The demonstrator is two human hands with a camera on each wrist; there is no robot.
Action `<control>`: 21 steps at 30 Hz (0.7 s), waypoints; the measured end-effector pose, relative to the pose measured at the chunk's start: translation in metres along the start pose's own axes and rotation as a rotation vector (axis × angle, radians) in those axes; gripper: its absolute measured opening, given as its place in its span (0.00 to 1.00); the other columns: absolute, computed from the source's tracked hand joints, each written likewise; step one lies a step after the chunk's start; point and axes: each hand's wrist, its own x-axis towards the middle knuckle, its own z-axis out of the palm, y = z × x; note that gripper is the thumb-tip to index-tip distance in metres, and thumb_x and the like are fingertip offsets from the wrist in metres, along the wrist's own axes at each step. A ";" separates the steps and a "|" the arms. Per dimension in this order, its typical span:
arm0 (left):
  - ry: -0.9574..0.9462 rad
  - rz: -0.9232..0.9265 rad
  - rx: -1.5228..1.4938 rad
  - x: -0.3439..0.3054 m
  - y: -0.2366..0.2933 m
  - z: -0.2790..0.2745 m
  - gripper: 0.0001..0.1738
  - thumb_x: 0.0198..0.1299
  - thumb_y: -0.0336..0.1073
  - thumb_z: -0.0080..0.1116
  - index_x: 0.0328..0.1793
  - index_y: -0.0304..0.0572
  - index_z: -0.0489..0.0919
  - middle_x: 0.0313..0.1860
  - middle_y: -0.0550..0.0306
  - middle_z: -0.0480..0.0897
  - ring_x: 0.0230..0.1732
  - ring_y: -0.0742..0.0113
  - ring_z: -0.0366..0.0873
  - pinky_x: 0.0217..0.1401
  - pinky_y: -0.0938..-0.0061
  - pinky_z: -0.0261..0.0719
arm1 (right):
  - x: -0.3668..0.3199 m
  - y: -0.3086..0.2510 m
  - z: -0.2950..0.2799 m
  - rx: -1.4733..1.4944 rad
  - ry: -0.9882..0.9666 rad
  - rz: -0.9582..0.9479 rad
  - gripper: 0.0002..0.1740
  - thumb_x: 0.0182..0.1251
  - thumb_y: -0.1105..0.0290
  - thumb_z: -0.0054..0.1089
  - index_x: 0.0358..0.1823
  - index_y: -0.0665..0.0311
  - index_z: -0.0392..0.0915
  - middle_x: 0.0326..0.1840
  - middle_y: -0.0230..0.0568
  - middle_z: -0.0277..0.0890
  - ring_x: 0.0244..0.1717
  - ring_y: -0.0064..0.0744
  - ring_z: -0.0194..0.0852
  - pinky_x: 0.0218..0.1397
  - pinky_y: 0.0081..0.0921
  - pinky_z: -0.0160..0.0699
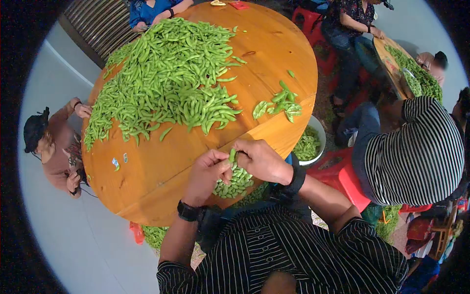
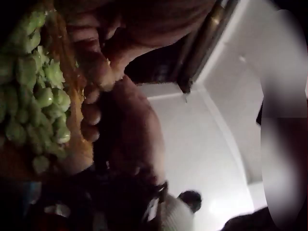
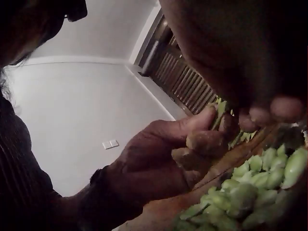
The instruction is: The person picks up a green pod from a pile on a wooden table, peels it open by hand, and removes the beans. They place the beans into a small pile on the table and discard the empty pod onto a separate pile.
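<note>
Close over the near edge of the table, my left hand [image 1: 208, 174] pinches a green soybean pod [image 1: 232, 156] between thumb and fingers. My right hand [image 1: 264, 161] meets it from the other side, its curled fingers also pinching the pod. Below both hands lies a heap of shelled green soybeans [image 1: 234, 185], partly covered by them in the head view. The right wrist view shows the pod's tip [image 3: 220, 109] sticking up at the left thumb, with the shelled beans [image 3: 240, 197] just beneath. The left wrist view is dark and blurred around the fingers.
A big mound of unshelled pods [image 1: 166, 73] covers the far left of the round wooden table [image 1: 274, 44]. Several pods and leaves [image 1: 281, 104] lie at the right. A white bucket [image 1: 320, 134] of green pods stands beside the table, near a red stool [image 1: 342, 179]. Other people sit around.
</note>
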 end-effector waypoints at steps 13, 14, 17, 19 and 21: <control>0.140 0.097 0.429 0.003 -0.006 0.008 0.06 0.62 0.32 0.56 0.40 0.37 0.75 0.27 0.60 0.78 0.25 0.76 0.74 0.28 0.80 0.73 | 0.002 0.007 -0.001 -0.007 -0.067 0.075 0.07 0.60 0.72 0.52 0.35 0.68 0.75 0.25 0.54 0.74 0.28 0.50 0.76 0.33 0.41 0.73; 0.142 0.096 0.429 0.004 -0.006 0.006 0.06 0.62 0.32 0.56 0.40 0.37 0.75 0.27 0.60 0.78 0.25 0.76 0.74 0.28 0.80 0.73 | 0.003 0.009 0.000 0.002 -0.077 0.042 0.07 0.62 0.72 0.53 0.36 0.68 0.76 0.22 0.49 0.73 0.24 0.40 0.77 0.29 0.34 0.72; 0.067 0.041 0.262 0.007 -0.005 -0.001 0.09 0.65 0.35 0.53 0.40 0.36 0.76 0.25 0.62 0.77 0.21 0.76 0.73 0.23 0.81 0.71 | 0.007 0.004 -0.002 0.049 -0.100 0.053 0.07 0.59 0.72 0.51 0.34 0.67 0.75 0.29 0.58 0.75 0.33 0.60 0.76 0.36 0.47 0.73; 0.012 0.030 0.199 0.006 -0.005 -0.004 0.12 0.68 0.38 0.51 0.40 0.36 0.76 0.25 0.63 0.77 0.22 0.77 0.73 0.24 0.83 0.70 | 0.008 0.006 -0.002 0.028 -0.109 0.043 0.07 0.59 0.72 0.51 0.34 0.67 0.75 0.29 0.58 0.75 0.33 0.60 0.76 0.36 0.46 0.74; -0.003 -0.005 0.164 0.008 -0.007 -0.010 0.12 0.69 0.39 0.50 0.40 0.37 0.76 0.26 0.63 0.77 0.21 0.77 0.72 0.24 0.83 0.70 | 0.011 0.008 0.000 0.006 -0.117 0.031 0.06 0.59 0.72 0.52 0.34 0.67 0.75 0.29 0.58 0.75 0.33 0.59 0.76 0.36 0.45 0.74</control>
